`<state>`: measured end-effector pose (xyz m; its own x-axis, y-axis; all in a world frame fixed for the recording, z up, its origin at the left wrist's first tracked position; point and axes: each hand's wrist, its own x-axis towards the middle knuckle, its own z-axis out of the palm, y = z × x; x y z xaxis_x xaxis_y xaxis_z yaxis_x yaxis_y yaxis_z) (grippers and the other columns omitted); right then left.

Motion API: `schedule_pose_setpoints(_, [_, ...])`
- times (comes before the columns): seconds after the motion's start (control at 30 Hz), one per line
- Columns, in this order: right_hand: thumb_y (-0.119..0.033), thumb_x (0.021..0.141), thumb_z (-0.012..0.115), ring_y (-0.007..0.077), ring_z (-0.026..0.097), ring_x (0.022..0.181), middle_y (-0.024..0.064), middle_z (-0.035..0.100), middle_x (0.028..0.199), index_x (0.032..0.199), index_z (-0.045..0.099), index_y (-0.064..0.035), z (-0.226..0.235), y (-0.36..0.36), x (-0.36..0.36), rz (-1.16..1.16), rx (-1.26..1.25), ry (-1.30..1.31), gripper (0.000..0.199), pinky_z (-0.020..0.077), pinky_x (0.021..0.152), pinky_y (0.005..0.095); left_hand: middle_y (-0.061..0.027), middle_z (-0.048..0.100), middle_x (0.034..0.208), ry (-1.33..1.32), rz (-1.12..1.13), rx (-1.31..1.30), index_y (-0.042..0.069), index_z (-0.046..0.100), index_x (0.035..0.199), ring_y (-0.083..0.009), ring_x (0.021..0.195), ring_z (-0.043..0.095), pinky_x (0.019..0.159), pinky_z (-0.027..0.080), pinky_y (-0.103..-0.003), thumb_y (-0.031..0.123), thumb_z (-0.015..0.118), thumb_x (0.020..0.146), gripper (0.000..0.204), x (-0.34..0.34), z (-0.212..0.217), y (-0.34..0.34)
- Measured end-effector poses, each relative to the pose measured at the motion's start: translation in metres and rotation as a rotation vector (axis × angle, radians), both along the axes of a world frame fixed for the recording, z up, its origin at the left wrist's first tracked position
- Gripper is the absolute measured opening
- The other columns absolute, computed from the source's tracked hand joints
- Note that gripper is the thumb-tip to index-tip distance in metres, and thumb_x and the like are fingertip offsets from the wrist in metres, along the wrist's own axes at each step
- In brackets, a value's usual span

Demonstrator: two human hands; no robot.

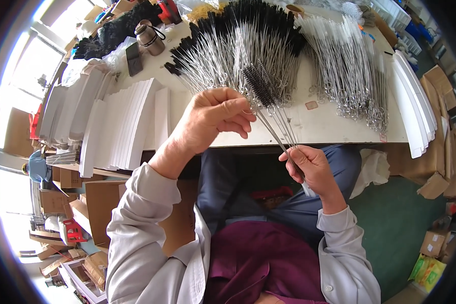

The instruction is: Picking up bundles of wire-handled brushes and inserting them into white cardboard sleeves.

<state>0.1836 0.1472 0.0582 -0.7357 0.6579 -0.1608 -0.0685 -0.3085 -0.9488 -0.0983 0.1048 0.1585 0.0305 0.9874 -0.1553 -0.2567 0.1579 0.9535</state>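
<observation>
My right hand (311,164) is closed round the wire shafts of a small bundle of thin brushes (262,87), just off the table's near edge. Their black bristle ends point up and away, and white tips (307,189) stick out below my fist. Beside the shafts, my left hand (219,117) has thumb and forefinger pinched together, the other fingers curled. What that pinch holds, if anything, is too small to make out. Behind both hands lies a wide, fanned heap of black-bristled wire brushes (238,53), with looped wire ends toward me.
A second heap of white-tipped wire brushes (347,71) covers the table's right part. Folded white cartons (129,124) stand along the left, and more white card strips (415,106) at the right edge. A steel flask (150,38) and a dark phone (134,59) sit at the back left.
</observation>
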Motion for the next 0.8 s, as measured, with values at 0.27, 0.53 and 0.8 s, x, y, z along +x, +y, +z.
schedule_pose_setpoints(0.27, [-0.028, 0.111, 0.053, 0.0055, 0.054, 0.055, 0.0007, 0.063, 0.071, 0.105, 0.071, 0.0006, -0.010, -0.006, -0.002, -0.003, -0.027, -0.011, 0.035, 0.0434, 0.049, 0.0207, -0.0128, 0.073, 0.089, 0.011, 0.178, 0.067, -0.001, 0.068, 0.104, -0.0189, 0.073, 0.072, 0.067, 0.061, -0.034, 0.010, 0.066, 0.099, 0.012, 0.017, -0.011, 0.000])
schedule_pose_setpoints(0.53, [-0.029, 0.111, 0.053, 0.0063, 0.057, 0.059, 0.0017, 0.065, 0.076, 0.105, 0.071, 0.0011, -0.019, -0.017, -0.008, 0.006, -0.122, 0.020, 0.035, 0.0464, 0.052, 0.0209, -0.0098, 0.069, 0.081, 0.177, 0.253, 0.145, -0.003, 0.072, 0.104, -0.0145, 0.063, 0.068, 0.059, 0.058, -0.029, 0.003, 0.064, 0.096, 0.013, 0.021, -0.017, -0.003])
schedule_pose_setpoints(0.8, [-0.028, 0.111, 0.053, 0.0062, 0.057, 0.059, 0.0018, 0.064, 0.076, 0.105, 0.071, 0.0012, -0.020, -0.019, -0.012, -0.002, -0.111, -0.008, 0.034, 0.0457, 0.052, 0.0209, -0.0041, 0.068, 0.079, 0.671, -0.123, 0.068, -0.002, 0.075, 0.103, -0.0078, 0.061, 0.065, 0.055, 0.052, -0.024, -0.002, 0.057, 0.094, 0.020, 0.015, -0.001, -0.004])
